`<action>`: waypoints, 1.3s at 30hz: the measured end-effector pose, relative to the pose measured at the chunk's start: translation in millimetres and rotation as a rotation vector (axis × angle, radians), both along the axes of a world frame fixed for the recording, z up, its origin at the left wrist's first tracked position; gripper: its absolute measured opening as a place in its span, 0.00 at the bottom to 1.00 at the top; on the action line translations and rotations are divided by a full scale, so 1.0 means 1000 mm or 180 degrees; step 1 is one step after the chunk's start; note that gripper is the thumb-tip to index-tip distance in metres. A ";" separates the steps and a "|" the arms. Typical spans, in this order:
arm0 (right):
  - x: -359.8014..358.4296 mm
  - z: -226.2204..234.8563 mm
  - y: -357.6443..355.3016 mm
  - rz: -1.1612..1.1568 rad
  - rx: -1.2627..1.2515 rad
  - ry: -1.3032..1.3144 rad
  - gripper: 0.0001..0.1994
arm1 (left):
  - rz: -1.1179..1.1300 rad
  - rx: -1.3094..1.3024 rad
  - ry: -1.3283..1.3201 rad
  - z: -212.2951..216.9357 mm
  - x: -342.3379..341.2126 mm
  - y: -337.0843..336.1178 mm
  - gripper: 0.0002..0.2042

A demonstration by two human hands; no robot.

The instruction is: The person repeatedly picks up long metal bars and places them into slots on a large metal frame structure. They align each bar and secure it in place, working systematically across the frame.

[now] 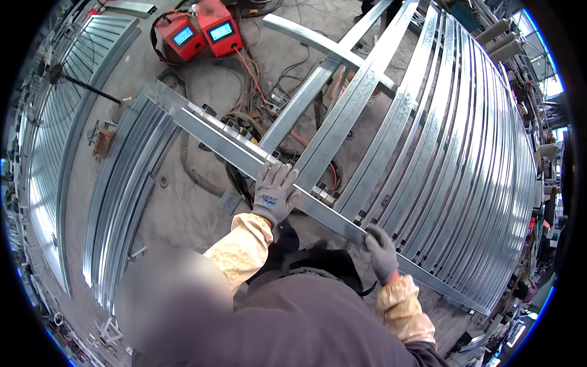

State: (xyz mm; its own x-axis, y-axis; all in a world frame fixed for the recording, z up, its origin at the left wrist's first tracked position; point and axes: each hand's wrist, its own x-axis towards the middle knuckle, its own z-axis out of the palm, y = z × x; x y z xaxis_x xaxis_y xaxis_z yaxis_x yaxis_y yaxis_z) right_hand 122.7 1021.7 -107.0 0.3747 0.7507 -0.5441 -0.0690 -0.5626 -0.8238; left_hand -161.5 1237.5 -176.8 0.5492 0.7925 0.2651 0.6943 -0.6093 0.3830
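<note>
A long galvanized metal bar (327, 216) runs slantwise in front of me, from the upper left to the lower right. My left hand (274, 194), in a grey work glove, lies across it with the fingers stretched over its top. Farther right, my gloved right hand (381, 252) is closed round the same bar, its fingertips partly hidden. Several parallel metal bars (391, 144) reach away from the long bar and form a large frame. One crosswise square tube (312, 40) rests on top of them at the far side.
Two red machines with lit screens (221, 32) stand on the floor at the far left of centre. Orange and dark cables (249, 72) trail from them. A stack of metal profiles (116, 183) lies to the left, and beyond it a slatted metal panel (52, 159).
</note>
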 end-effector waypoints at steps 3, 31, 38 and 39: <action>0.000 0.002 -0.059 -0.0223 -0.0351 0.0128 0.22 | -0.0122 -0.0015 -0.0109 0.003 0.006 0.006 0.28; 0.197 -0.137 -0.610 -0.2091 -0.0409 -0.0651 0.24 | -0.0558 0.0107 0.0431 0.004 0.217 -0.289 0.31; 0.164 -0.187 -0.684 -0.3070 -0.0837 -0.0357 0.18 | -0.1906 -0.0123 0.0275 0.042 0.313 -0.313 0.32; 0.143 -0.213 -0.714 -0.3017 -0.0909 -0.0543 0.19 | -0.2223 -0.0180 0.0215 0.042 0.340 -0.314 0.32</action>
State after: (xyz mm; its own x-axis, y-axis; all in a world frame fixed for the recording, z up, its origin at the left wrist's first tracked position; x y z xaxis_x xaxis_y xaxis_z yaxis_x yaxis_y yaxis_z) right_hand 265.9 308.1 -320.4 0.8400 -0.0481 -0.5404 -0.4845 -0.5149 -0.7072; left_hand 178.3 923.1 -134.6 0.9484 0.2600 0.1813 0.1713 -0.9016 0.3972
